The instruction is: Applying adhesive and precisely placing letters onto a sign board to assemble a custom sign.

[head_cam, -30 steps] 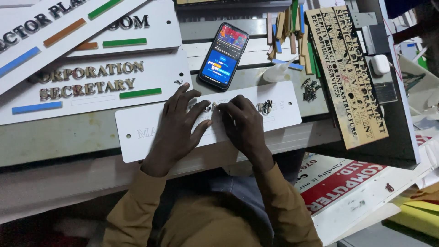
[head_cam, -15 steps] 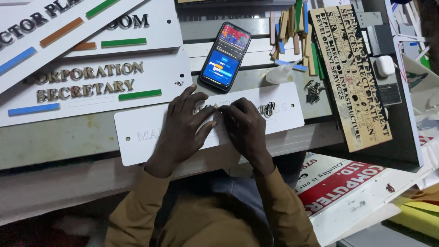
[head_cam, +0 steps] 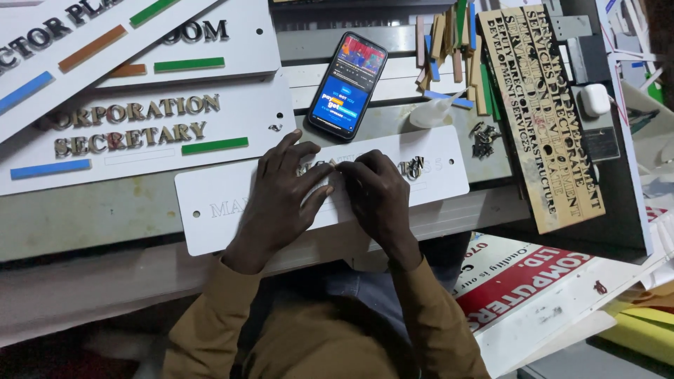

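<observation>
The white sign plate (head_cam: 210, 210) looks smooth matt plastic, its letters (head_cam: 414, 168) shiny metal, the stencil board (head_cam: 540, 112) rough wood.

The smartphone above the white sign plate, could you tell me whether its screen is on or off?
On. The smartphone lies face up, its screen lit with bright blue, red and yellow graphics.

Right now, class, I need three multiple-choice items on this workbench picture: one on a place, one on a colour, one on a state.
1. Where does the phone lie?
A. Beyond the white sign plate
B. On the person's lap
C. Under the wooden stencil board

2. What colour is the bar beneath the finished sign's lettering?
A. Red
B. Green
C. Black

3. What is the phone's screen doing?
A. Dark
B. Cracked
C. Lit

Answers:
1 A, it lies on the bench past the plate under both hands, left hand and right hand.
2 B, the bar is green.
3 C, the screen glows with colour.
</observation>
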